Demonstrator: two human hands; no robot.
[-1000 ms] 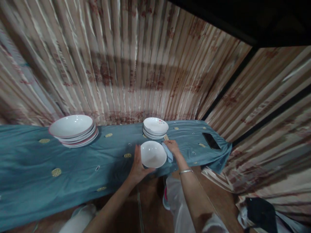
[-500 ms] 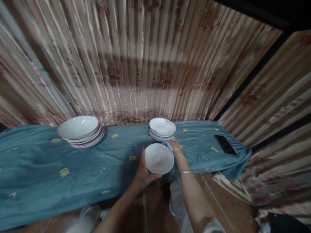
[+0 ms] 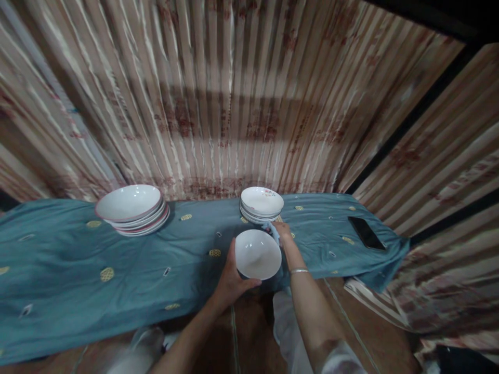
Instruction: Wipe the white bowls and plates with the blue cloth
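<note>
A plain white bowl (image 3: 258,254) is held over the front part of the table, its hollow facing me. My left hand (image 3: 233,280) grips it from the left, thumb along the near rim. My right hand (image 3: 282,231) is closed on a light blue cloth (image 3: 273,230) at the bowl's far right side; its fingers are partly hidden behind the bowl and cloth. Just beyond the bowl stands a stack of white plates (image 3: 261,201), the top one with a small floral print.
A stack of larger red-rimmed dishes (image 3: 130,205) stands on the left of the table. A dark phone (image 3: 366,232) lies at the right. Blue cloth with yellow patterns (image 3: 136,280) covers the table. Behind hangs a pleated curtain (image 3: 226,114).
The right hand and cloth have shifted slightly along the bowl's far right rim. My left hand keeps its grip. The whole view has moved a little.
</note>
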